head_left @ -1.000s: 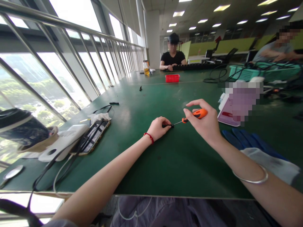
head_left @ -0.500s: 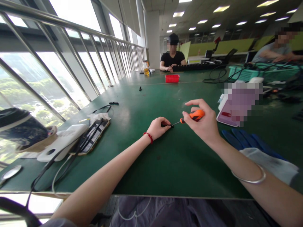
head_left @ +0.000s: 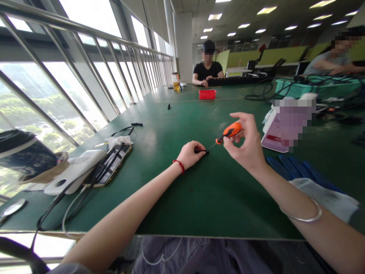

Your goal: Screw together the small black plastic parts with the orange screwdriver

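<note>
My left hand (head_left: 190, 155) rests on the green table (head_left: 171, 198), its fingers closed on a small black part (head_left: 207, 152) whose end shows past the fingertips. An orange and black screwdriver (head_left: 231, 130) leans from upper right to lower left, its thin shaft reaching down to that part. My right hand (head_left: 247, 142) holds the screwdriver's handle between thumb and fingers, with the index finger raised off it. Whether the tip sits in a screw is too small to tell.
A red tray (head_left: 207, 94) and a small black piece (head_left: 169, 106) lie farther back. Left are a phone (head_left: 116, 163), cables and a dark cup (head_left: 25, 154). Blue gloves (head_left: 296, 167) and a pink-purple box (head_left: 276, 129) lie right. A person (head_left: 208, 70) sits opposite.
The screwdriver's handle has tilted up and shifted slightly left. My right thumb and fingers have changed their hold, the index finger lifting. My left hand keeps its place.
</note>
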`<state>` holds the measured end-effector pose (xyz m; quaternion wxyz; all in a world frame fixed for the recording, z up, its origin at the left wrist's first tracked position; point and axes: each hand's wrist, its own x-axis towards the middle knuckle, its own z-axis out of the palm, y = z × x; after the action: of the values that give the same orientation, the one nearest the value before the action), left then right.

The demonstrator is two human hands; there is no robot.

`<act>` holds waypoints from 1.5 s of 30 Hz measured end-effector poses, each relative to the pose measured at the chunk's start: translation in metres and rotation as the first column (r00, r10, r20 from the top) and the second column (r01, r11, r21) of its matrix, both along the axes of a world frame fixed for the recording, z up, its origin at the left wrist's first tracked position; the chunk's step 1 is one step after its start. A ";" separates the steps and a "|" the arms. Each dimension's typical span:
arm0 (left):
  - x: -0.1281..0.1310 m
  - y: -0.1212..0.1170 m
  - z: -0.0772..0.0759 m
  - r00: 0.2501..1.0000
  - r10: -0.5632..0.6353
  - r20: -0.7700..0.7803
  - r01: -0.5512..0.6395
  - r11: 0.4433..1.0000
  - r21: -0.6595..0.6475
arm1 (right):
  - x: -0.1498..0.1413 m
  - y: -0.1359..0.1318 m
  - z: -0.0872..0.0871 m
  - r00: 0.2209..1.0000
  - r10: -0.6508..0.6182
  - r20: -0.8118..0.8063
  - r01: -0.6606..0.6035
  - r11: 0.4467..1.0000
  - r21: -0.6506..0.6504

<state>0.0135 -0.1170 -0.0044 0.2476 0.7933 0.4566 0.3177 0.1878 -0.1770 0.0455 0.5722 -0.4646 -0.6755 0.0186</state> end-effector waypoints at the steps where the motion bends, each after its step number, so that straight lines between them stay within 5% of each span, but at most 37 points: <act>1: 0.000 0.000 0.000 1.000 0.002 0.001 -0.002 1.000 0.000 | 0.000 0.000 0.000 1.000 -0.017 -0.007 0.017 1.000 -0.012; 5: 0.000 0.001 -0.001 1.000 0.000 0.002 0.000 1.000 -0.003 | 0.000 0.000 0.002 0.997 -0.078 -0.028 0.075 0.993 -0.087; 11: 0.000 0.000 0.000 1.000 0.007 0.007 -0.007 1.000 -0.012 | 0.001 0.001 -0.001 0.998 0.058 -0.040 -0.058 0.998 -0.007; 17: 0.001 -0.002 0.001 1.000 0.017 -0.003 -0.017 1.000 -0.013 | 0.001 0.002 0.000 0.996 -0.086 -0.012 0.085 0.993 -0.080; 23: 0.000 -0.001 -0.001 1.000 0.019 -0.015 -0.018 1.000 0.024 | 0.001 0.002 -0.002 1.000 -0.008 -0.008 0.008 1.000 0.001; 29: -0.001 -0.001 -0.002 0.999 0.015 -0.032 -0.014 0.999 0.034 | -0.001 0.001 0.001 0.990 -0.134 -0.031 0.131 0.988 -0.075; 33: -0.002 0.001 -0.002 1.000 0.007 -0.027 -0.007 1.000 0.029 | -0.001 -0.001 0.003 0.994 -0.104 -0.014 0.102 0.991 -0.088; 45: -0.019 0.014 0.004 0.965 -0.257 0.048 0.260 0.963 -0.074 | 0.001 -0.001 0.004 0.999 -0.026 -0.032 0.022 0.994 -0.104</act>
<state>-0.0053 -0.1035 -0.0008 0.3268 0.8295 0.3566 0.2791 0.1889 -0.1779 0.0495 0.5588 -0.5013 -0.6584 0.0545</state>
